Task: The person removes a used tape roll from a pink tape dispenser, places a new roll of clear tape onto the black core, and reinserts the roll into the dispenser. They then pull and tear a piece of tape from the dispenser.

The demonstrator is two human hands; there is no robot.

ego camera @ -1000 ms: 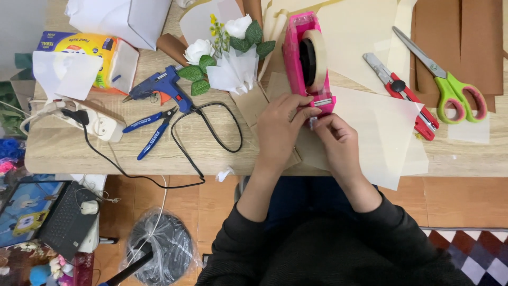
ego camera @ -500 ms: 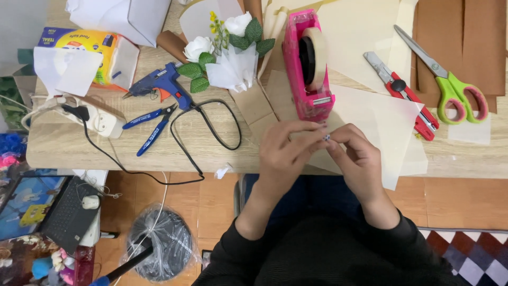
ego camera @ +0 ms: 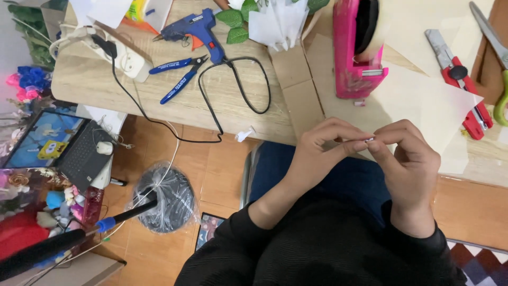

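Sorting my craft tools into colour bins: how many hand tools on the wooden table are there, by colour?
Blue: 2, a blue glue gun with black cord and blue-handled pliers.
Pink: 1, a pink tape dispenser.
Red: 1, a red utility knife.
Green: 1, green-handled scissors, partly cut off by the frame.
Total: 5.

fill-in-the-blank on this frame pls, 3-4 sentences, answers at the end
The left hand and right hand pinch a small strip of clear tape between their ____.
The tape dispenser on the wooden table is ____ in colour.
The blue glue gun trails a ____ cable.
The blue-handled pliers lie ____ the table.

Missing words: fingertips; pink; black; on
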